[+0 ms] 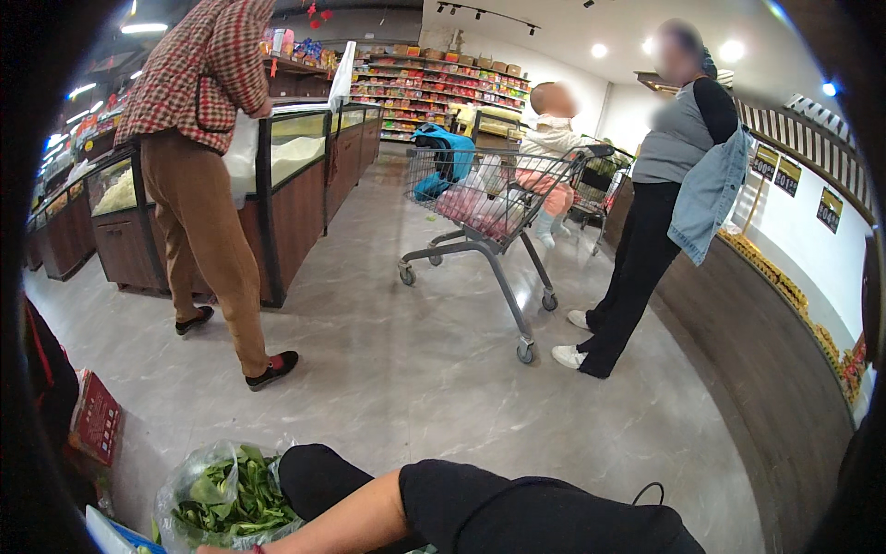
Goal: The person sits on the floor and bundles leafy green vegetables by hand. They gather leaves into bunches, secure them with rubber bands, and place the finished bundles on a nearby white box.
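Observation:
Only a sliver of my right hand (225,550) shows at the bottom edge, left of centre, with a thin red band at the wrist. My bare forearm comes out of a black sleeve and passes just in front of a clear plastic bag (169,502). Loose leafy greens (239,492) fill the bag, which stands on the floor beside a black-clothed knee. The fingers and anything in them are cut off. My left hand is out of view. A blue and white object (121,533), partly cut off, lies at the lower left corner.
A red printed box (98,419) stands at left. Beyond are a person in a checked jacket (201,76) at display bins (291,208), a shopping cart (484,187) with bags and a seated small child (550,145), and a person in grey (664,138) beside a dark counter (747,332).

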Motion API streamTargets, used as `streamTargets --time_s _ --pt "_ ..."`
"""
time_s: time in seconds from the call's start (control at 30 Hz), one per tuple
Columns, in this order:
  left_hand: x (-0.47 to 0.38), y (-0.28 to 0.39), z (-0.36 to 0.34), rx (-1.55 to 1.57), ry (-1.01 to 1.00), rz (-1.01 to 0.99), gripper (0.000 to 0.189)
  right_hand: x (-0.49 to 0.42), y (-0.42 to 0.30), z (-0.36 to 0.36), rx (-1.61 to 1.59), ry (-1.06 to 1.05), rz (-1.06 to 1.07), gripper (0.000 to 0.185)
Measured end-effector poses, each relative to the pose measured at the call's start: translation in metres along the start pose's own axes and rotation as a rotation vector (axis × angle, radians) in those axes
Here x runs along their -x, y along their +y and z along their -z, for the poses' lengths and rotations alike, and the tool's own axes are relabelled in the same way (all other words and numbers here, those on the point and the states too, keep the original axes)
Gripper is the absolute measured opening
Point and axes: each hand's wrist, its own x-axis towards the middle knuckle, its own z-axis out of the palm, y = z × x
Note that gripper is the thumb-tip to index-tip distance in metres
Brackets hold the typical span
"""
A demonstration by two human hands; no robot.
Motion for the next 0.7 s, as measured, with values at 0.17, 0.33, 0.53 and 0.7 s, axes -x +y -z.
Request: streamTargets --time_s 0.17,0.33,0.53,0.7 --pt "-0.002 -0.011 0.002 0.112 0.038 0.057 0.044 0.003 0.049 0.029 0.031 0.076 -0.202 0.012" --pt "-0.002 -0.028 0.003 0.242 0.072 0.111 0.044 0.0 0.065 0.035 -0.007 -0.065 -0.309 0.013" --pt "-0.002 -0.051 0.017 0.443 0.15 0.18 0.044 -0.027 0.067 0.037 0.112 -0.08 -0.28 0.011" --pt "0.018 -0.094 0.039 0.797 0.282 0.315 0.044 -0.035 0.055 0.043 0.061 -0.237 -0.29 0.018"
